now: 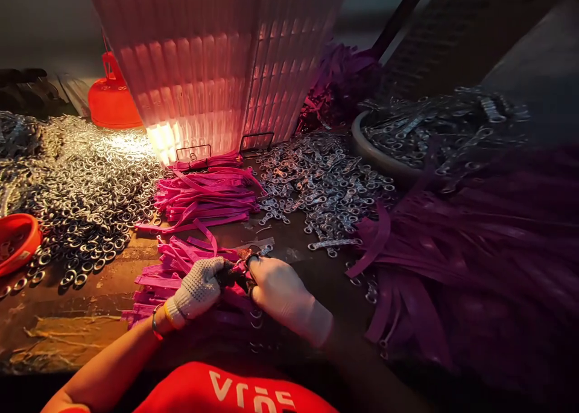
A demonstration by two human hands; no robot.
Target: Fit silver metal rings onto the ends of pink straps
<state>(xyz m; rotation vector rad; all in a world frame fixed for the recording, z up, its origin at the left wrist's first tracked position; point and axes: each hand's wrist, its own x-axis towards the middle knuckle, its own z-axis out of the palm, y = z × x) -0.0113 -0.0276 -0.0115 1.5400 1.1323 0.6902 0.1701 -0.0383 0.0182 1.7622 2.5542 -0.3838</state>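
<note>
Shirt (181,395): red, white lettering, nearest cam; bottom cut off by frame.
L hand (196,289): dotted glove, closed round dark tool (228,275).
R hand (283,295): plain-looking glove, fingers curled tight on same tool or a 2nd one; can't tell which.
Near strips (174,257): magenta, on bench (104,298), under & L of hands.
Progress: prob. mid-pc.; no finished pile I can pick out.
Left over: lots, by the look of it: far strips (208,196), ring heap (104,196), loose links (330,187), big R-side strip heap (452,262).
Hidden: tool tips & whatever's btwn fingers, blocked by hands.
Cut off: red bowl (34,235) at L edge; R-side heap at R edge.
Hard to see: R side v. dark; basin (362,138) contents blurry, prob. more links.
</note>
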